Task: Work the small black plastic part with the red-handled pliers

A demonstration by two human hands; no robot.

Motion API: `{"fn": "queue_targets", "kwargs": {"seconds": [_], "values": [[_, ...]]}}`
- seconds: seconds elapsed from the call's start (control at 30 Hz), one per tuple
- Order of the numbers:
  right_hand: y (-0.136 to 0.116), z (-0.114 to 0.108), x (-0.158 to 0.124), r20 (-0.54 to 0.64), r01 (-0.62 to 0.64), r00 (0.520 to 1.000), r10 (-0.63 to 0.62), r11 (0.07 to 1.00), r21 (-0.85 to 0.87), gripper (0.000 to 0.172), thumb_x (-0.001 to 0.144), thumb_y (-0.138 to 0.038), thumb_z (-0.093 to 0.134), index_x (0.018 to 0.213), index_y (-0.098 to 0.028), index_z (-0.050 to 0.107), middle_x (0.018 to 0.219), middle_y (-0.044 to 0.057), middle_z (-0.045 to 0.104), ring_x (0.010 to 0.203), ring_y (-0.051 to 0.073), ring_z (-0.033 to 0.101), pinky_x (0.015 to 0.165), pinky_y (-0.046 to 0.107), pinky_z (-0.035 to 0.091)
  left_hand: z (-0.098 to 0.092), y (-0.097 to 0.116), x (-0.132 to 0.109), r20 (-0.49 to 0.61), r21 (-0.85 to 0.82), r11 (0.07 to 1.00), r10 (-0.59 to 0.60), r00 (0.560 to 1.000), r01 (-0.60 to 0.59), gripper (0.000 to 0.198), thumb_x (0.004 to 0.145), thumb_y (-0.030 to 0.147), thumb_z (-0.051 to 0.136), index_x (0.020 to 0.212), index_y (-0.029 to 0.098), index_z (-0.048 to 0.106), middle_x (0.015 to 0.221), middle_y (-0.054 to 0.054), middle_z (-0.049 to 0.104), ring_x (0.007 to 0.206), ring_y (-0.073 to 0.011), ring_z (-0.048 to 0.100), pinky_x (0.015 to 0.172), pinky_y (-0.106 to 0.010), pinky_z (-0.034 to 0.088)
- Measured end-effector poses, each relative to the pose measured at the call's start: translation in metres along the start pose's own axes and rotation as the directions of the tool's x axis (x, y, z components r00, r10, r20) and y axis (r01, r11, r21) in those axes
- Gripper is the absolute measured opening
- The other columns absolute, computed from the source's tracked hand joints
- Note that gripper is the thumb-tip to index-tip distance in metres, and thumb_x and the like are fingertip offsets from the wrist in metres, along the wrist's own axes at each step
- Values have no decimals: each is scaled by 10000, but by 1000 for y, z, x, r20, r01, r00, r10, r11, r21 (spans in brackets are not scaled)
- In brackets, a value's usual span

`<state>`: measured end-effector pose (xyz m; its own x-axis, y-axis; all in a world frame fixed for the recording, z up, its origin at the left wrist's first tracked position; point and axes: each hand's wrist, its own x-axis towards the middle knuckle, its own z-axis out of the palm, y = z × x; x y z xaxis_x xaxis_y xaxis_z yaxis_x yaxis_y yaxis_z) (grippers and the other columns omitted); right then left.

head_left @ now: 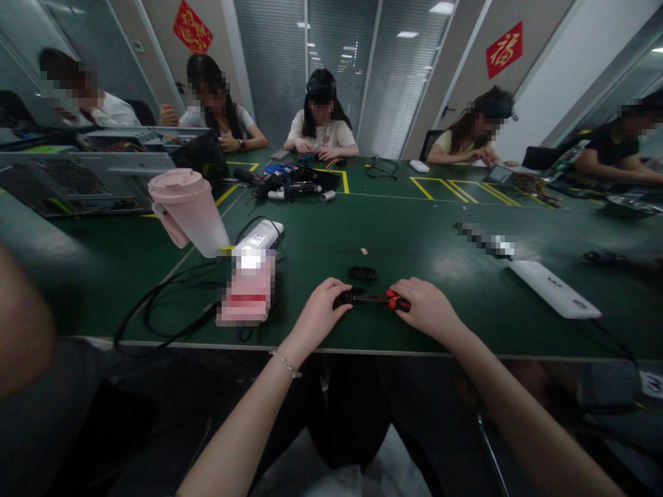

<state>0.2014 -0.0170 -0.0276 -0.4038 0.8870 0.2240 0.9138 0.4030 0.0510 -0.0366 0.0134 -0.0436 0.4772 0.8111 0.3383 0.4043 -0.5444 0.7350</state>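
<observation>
Near the front edge of the green table [321,235], my left hand [324,312] pinches a small black plastic part [344,297] between thumb and fingers. My right hand [429,309] is closed around the red-and-black handles of a pair of pliers [394,299]. The plier jaws point left and meet the black part; whether they grip it is too small to tell. Just beyond my hands lies another black plastic piece [361,273]. A tiny pale scrap [364,251] rests farther out.
Left of my hands are a pink phone-like item [246,293], a white power bank [262,238] with black cables and a pink cup [194,210]. Another white device [556,288] lies right. Computer cases [93,179], tools [282,185] and several seated people are farther off.
</observation>
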Motion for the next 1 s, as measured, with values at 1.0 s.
{"fn": "queue_targets", "kwargs": {"seconds": [1.0], "values": [[-6, -2, -6, -49, -17, 999, 14, 997, -71, 176, 744, -216, 524, 906, -167, 572, 883, 70, 600, 790, 190, 474, 676, 297, 346, 2, -3, 0, -6, -3, 1000, 9, 1000, -9, 287, 755, 136, 612, 1036, 194, 598, 1010, -29, 555, 933, -163, 550, 894, -333, 439]]}}
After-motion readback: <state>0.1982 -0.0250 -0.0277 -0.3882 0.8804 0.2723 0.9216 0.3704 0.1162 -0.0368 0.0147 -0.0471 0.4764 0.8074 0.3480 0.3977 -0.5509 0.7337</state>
